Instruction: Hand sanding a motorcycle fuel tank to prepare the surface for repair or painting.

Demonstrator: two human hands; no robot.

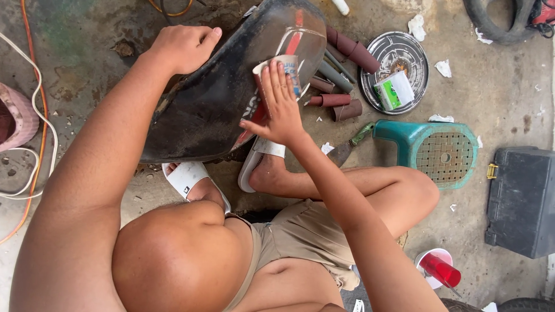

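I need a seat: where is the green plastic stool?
The green plastic stool lies tipped on the concrete floor, right of the person's right hand, below the round metal tray.

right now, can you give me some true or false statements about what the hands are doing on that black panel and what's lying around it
1. The right hand presses a piece of sandpaper flat on the black panel. True.
2. The left hand is holding a hammer. False: it grips the panel's upper edge.
3. The green plastic stool lies tipped on the floor. True.
4. The rolls of sandpaper sit inside the dark toolbox. False: they lie on the floor beside the panel; the box is shut.
5. A red cup is near the person's right knee. True.
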